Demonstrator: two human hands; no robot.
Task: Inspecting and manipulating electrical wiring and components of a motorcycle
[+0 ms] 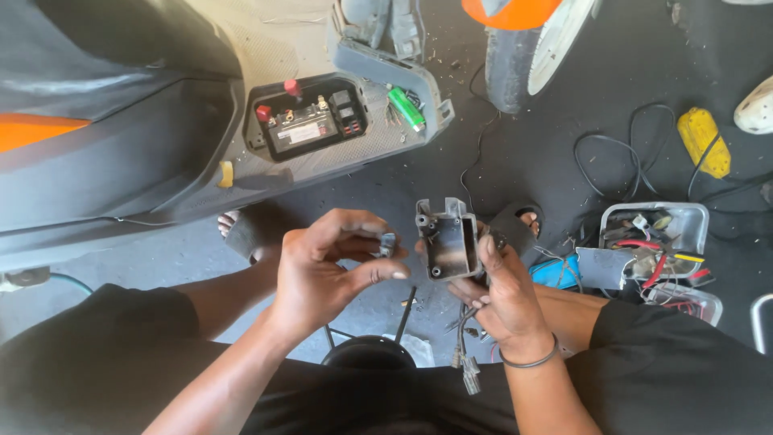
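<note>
we sat low beside the scooter (121, 153), its floor panel off and the battery (304, 129) showing in its well, with a green cylinder (407, 109) near it and a grey tray of wires (656, 242) on the ground at our right. our right hand (503, 294) was closed round the edge of a small grey plastic box (447, 242), open side towards us, its cable and connector (469, 374) hanging below the wrist. our left hand (322, 270) pinched a small metal piece (387, 244), perhaps a clip, between thumb and curled fingers, just beside the box. it seemed wise to hold the box steady by its rim and bring the small piece in squarely, without straining the cable
</note>
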